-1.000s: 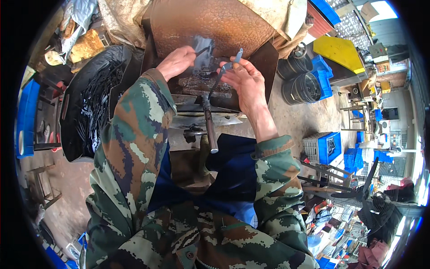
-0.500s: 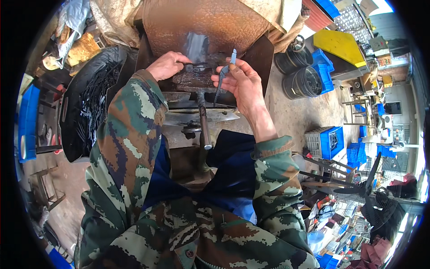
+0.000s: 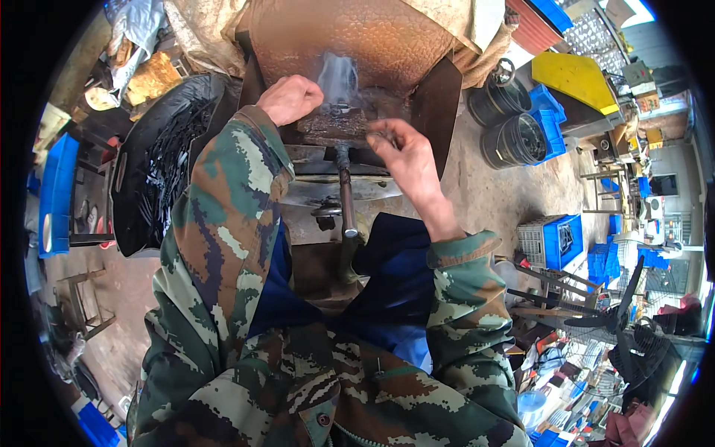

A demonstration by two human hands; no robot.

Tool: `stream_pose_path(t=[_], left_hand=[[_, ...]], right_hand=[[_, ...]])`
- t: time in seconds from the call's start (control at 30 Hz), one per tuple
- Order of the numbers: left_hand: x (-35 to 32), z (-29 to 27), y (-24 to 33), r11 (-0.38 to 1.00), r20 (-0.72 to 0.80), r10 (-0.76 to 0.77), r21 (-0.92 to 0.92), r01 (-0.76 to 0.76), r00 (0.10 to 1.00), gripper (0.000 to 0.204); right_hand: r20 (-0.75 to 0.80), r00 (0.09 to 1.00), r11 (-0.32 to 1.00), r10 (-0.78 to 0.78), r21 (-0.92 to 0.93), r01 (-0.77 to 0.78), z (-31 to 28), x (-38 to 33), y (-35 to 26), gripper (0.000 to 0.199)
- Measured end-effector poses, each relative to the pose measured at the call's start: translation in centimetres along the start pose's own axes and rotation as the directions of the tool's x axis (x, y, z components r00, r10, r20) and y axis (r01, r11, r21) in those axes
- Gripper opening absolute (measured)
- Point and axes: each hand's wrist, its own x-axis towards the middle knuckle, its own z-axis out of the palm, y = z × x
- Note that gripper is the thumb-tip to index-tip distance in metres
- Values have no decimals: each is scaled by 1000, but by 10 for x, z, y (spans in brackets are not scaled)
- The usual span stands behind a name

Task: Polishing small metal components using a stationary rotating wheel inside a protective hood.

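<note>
A grey-white, blurred band, apparently a spinning grinding wheel [image 3: 339, 78], shows in front of me. Below it sits a dark, crusted metal rest [image 3: 328, 128] on a rod [image 3: 346, 197] that points toward me. My left hand [image 3: 293, 100] is closed at the upper left of the rest, its fingers curled by the wheel. At the right end of the rest, the thumb and fingers of my right hand [image 3: 406, 153] are pinched together. What either hand holds is too dark and hidden to make out.
A black container of dark metal strips [image 3: 160, 167] stands on the left. Brown sheeting [image 3: 357, 33] hangs behind the wheel, between dark metal side plates [image 3: 441, 112]. To the right are black buckets [image 3: 514, 139], a blue crate [image 3: 562, 240] and a black fan [image 3: 622, 320].
My right hand has turned and lowered toward the rest; the slim dark metal piece it held upright no longer shows clearly. My left hand has curled its fingers and risen slightly. The view has shifted slightly.
</note>
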Motion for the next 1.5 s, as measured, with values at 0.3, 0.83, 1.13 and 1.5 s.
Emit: stream_pose_path(t=[0.3, 0.83, 1.13, 1.5], left_hand=[[-5, -11, -32, 949, -75, -309, 38, 313, 948, 37], [16, -3, -37, 986, -684, 76, -58, -159, 725, 30], [14, -6, 4, 960, -588, -113, -272, -65, 801, 27], [23, -2, 12, 947, -514, -128, -318, -50, 848, 20]], right_hand=[[428, 763, 691, -484, -349, 634, 13, -39, 25, 50], [-106, 978, 978, -178, 93, 188, 32, 24, -28, 32], [-321, 938, 979, -129, 108, 172, 27, 124, -51, 15], [-378, 905, 961, -195, 110, 253, 35, 172, -38, 21]])
